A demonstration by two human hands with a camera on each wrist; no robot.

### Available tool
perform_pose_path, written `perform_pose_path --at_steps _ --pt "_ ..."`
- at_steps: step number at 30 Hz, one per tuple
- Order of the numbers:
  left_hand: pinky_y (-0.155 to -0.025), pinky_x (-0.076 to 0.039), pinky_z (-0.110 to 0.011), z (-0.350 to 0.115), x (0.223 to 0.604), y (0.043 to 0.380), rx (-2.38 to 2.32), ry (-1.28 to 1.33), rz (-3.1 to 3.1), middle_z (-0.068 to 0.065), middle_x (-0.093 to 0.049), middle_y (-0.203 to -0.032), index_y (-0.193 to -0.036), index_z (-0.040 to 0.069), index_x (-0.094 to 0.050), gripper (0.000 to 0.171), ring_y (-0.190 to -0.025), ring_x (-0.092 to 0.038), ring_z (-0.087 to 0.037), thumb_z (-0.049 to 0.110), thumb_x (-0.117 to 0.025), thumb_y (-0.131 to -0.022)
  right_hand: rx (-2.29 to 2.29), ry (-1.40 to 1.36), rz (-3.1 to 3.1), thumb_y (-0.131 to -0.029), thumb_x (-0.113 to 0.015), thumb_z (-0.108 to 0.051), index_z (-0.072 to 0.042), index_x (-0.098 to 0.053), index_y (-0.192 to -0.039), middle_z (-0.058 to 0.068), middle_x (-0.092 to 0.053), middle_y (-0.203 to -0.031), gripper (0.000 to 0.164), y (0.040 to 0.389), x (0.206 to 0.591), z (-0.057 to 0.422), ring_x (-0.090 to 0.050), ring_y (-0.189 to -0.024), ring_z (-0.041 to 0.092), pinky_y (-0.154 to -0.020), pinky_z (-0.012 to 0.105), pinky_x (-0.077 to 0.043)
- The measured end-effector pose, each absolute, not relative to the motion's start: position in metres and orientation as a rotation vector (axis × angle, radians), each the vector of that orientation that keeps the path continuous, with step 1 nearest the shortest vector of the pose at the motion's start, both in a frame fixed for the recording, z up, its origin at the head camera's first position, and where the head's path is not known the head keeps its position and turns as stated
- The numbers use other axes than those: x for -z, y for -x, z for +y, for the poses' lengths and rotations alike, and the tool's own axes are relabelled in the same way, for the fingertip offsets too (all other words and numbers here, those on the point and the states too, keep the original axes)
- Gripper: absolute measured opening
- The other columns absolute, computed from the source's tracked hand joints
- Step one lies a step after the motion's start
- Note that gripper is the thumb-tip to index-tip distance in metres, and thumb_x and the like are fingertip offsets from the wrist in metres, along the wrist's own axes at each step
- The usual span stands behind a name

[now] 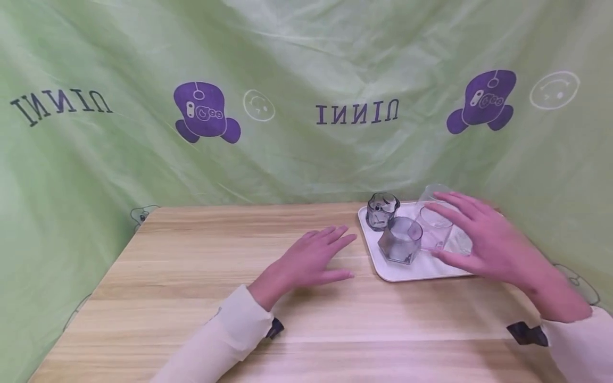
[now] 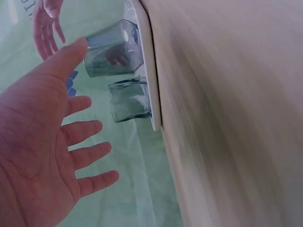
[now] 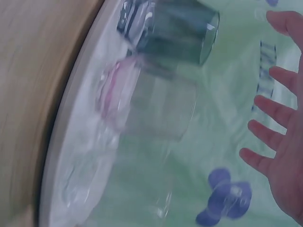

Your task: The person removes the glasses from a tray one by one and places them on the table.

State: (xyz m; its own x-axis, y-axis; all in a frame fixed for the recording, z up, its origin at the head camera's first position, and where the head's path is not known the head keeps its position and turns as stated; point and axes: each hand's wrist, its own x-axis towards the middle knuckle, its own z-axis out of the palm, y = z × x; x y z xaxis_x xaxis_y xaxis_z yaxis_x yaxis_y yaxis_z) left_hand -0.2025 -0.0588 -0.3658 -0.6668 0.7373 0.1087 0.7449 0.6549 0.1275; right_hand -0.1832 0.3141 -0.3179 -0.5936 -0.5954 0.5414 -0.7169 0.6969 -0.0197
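Note:
My right hand (image 1: 498, 244) hovers over the right part of a white tray (image 1: 392, 274), its fingers spread and holding nothing. Nearest to it are a clear glass with a pinkish base (image 3: 156, 104) and a taller clear glass (image 1: 433, 190) behind, partly hidden by the fingers. A grey glass with an angular base (image 1: 401, 244) stands at the tray's front left. Behind that one is a small dark-tinted faceted glass (image 1: 380, 213). Left of the tray, my left hand (image 1: 313, 258) is held above the table, fingers extended, apart from the glasses; the left wrist view shows its bare palm.
The wooden table (image 1: 201, 276) stretches left and in front of the tray. A green curtain (image 1: 287, 165) with purple figures and lettering hangs close behind the table and along its sides. Dark straps (image 1: 527, 334) show by the sleeves.

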Motion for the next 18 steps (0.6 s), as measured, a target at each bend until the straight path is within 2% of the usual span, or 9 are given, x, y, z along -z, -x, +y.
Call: perform_pose_path --at_steps 5,8,12,18 --pt "-0.12 -0.026 -0.051 -0.045 0.368 0.205 0.255 1.228 -2.844 -0.008 -0.019 -0.17 -0.164 0.02 -0.03 0.081 -0.154 -0.018 -0.029 0.064 -0.053 -0.1 -0.431 -0.884 -2.422 -0.073 -0.087 -0.032 -0.012 -0.047 -0.155 0.021 -0.047 -0.152 0.093 0.186 0.319 0.339 -0.044 -0.133 0.048 -0.118 0.056 -0.029" --pt "-0.121 -0.025 -0.051 -0.036 0.369 0.207 0.284 1.189 -2.882 -0.009 -0.017 -0.17 -0.164 0.016 -0.028 0.085 -0.155 -0.017 -0.029 0.065 -0.053 -0.099 -0.457 -0.793 -2.459 -0.072 -0.089 -0.026 -0.014 -0.044 -0.157 0.023 -0.046 -0.151 0.096 0.188 0.322 0.356 -0.044 -0.133 0.05 -0.117 0.058 -0.029" --pt "-0.121 -0.025 -0.05 -0.022 0.373 0.209 0.36 1.142 -2.962 -0.01 -0.014 -0.171 -0.165 0.013 -0.024 0.09 -0.154 -0.017 -0.031 0.066 -0.054 -0.098 -0.494 -0.629 -2.553 -0.08 -0.086 -0.025 -0.012 -0.042 -0.158 0.027 -0.044 -0.152 0.091 0.191 0.325 0.38 -0.039 -0.135 0.054 -0.116 0.066 -0.023" --pt "-0.122 -0.024 -0.046 -0.007 0.381 0.209 0.425 1.055 -3.09 -0.011 -0.011 -0.171 -0.165 0.013 -0.02 0.096 -0.154 -0.017 -0.032 0.068 -0.056 -0.095 -0.619 -0.363 -2.66 -0.098 -0.071 -0.025 -0.004 -0.04 -0.157 0.034 -0.038 -0.153 0.069 0.189 0.33 0.416 -0.027 -0.141 0.059 -0.116 0.071 -0.013"
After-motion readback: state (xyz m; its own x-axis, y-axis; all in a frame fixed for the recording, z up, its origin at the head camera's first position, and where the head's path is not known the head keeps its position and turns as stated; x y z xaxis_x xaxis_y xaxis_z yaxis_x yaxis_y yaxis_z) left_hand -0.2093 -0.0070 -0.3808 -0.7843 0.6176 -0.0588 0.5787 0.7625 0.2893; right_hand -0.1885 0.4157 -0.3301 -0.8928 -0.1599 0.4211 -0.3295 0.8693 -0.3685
